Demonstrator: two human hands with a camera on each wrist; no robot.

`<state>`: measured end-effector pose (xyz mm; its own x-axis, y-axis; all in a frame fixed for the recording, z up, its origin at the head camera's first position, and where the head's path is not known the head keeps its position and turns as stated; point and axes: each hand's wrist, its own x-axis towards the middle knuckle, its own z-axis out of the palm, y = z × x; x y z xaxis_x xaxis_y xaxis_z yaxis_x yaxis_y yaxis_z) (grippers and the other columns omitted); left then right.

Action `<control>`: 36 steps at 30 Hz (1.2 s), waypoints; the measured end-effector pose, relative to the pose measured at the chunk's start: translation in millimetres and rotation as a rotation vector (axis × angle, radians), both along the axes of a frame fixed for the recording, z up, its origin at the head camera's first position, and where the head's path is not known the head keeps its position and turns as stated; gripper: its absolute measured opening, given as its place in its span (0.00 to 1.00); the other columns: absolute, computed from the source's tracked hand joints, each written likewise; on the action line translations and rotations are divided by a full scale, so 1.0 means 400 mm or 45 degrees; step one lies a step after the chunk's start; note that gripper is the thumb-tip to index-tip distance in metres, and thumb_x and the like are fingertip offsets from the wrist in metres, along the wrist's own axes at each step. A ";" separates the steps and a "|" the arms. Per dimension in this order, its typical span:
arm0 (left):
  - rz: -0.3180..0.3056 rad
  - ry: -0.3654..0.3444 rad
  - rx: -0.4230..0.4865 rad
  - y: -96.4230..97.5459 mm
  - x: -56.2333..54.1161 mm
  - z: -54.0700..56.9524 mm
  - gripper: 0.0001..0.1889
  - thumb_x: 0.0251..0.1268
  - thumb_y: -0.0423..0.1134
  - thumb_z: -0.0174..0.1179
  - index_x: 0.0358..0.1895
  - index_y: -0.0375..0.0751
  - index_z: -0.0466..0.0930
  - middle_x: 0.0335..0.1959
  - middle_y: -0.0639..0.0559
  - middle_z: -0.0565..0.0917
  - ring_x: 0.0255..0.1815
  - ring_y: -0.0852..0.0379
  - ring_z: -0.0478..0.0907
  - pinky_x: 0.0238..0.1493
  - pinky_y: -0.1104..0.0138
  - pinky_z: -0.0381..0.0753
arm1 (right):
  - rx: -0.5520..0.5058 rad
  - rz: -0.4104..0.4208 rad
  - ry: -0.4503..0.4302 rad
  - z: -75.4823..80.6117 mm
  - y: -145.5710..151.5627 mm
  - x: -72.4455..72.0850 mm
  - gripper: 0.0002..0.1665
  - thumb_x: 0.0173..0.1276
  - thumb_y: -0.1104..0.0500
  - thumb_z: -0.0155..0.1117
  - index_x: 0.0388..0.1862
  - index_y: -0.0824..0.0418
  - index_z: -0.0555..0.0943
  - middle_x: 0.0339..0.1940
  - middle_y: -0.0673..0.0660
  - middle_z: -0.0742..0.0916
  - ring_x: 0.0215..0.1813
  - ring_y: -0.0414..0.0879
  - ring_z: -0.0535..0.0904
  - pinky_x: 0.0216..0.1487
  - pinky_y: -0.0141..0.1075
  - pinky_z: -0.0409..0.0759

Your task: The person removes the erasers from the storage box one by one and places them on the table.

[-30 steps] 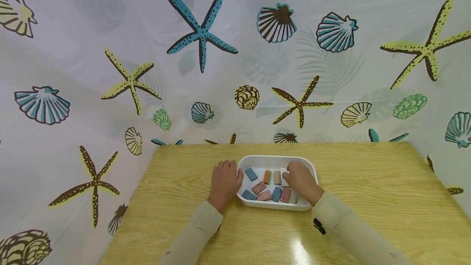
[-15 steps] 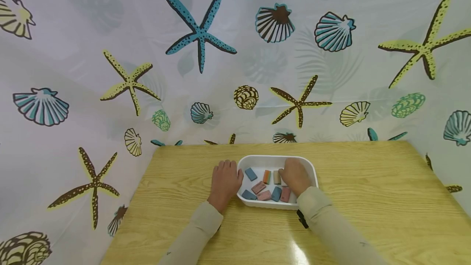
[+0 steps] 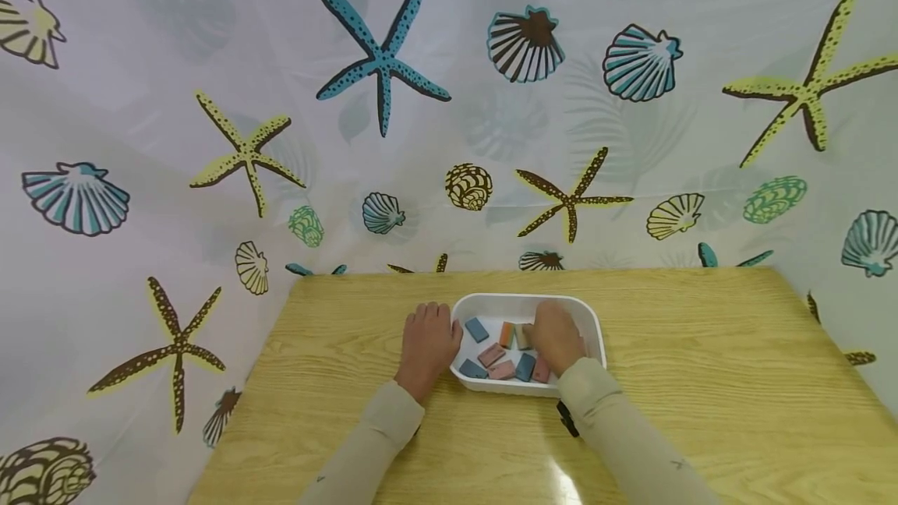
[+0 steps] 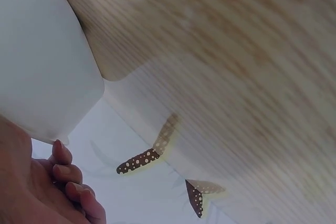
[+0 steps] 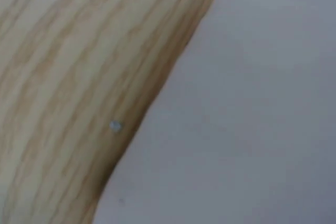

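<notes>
On the table (image 3: 351,349) stands a white plastic tub (image 3: 491,386), with several small eraser-like blocks lying in it. My left hand (image 3: 426,345) holds the tub's left rim, thumb at the edge and fingers curled outside; the left wrist view shows fingertips (image 4: 62,153) right at the rim. Inside the tub's right half, my right hand (image 3: 557,337) is bent down with its fingers curled beside a beige block (image 3: 522,336). The back of this hand covers its fingertips and I cannot tell what it pinches. Tub wall (image 5: 236,119) fills much of the right wrist view.
Left in the tub lies a blue block (image 3: 477,329), with another blue block (image 3: 473,369) nearer the front. An orange-and-green block (image 3: 507,335) adjoins the beige one. Pink blocks (image 3: 492,354) lie around the middle. A cloth with shells and starfish (image 3: 383,61) hangs behind the table.
My right hand has shifted left and inward over the tub's right part, covering a white block seen earlier. The beige block has moved slightly left, against the orange one. My left hand stays put.
</notes>
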<state>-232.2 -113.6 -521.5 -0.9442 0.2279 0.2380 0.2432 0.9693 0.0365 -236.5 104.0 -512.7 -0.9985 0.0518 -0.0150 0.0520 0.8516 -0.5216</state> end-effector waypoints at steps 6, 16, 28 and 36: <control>0.004 -0.010 0.003 0.003 -0.003 0.001 0.17 0.69 0.48 0.44 0.40 0.38 0.75 0.36 0.45 0.76 0.41 0.48 0.72 0.45 0.55 0.71 | -0.032 0.033 0.047 0.008 0.002 -0.003 0.14 0.57 0.58 0.66 0.22 0.65 0.72 0.22 0.57 0.74 0.25 0.48 0.69 0.26 0.39 0.67; 0.023 -0.025 -0.014 0.005 -0.002 -0.002 0.18 0.69 0.49 0.44 0.42 0.38 0.75 0.37 0.45 0.76 0.42 0.48 0.72 0.46 0.55 0.71 | -0.119 0.169 0.237 0.054 0.020 0.011 0.16 0.56 0.56 0.65 0.38 0.67 0.80 0.34 0.58 0.83 0.34 0.49 0.78 0.38 0.44 0.75; 0.017 -0.001 -0.015 -0.004 -0.005 -0.010 0.18 0.69 0.49 0.44 0.41 0.38 0.75 0.36 0.46 0.77 0.40 0.49 0.73 0.44 0.56 0.72 | -0.092 0.313 0.371 0.134 0.049 0.091 0.15 0.56 0.54 0.68 0.37 0.62 0.81 0.30 0.51 0.82 0.33 0.44 0.77 0.34 0.39 0.75; 0.013 0.000 0.006 -0.004 -0.004 -0.011 0.18 0.69 0.49 0.44 0.40 0.38 0.75 0.36 0.46 0.77 0.39 0.49 0.73 0.44 0.56 0.72 | -0.082 0.331 0.369 0.177 0.082 0.166 0.13 0.55 0.53 0.68 0.35 0.60 0.81 0.30 0.48 0.81 0.33 0.42 0.75 0.32 0.37 0.74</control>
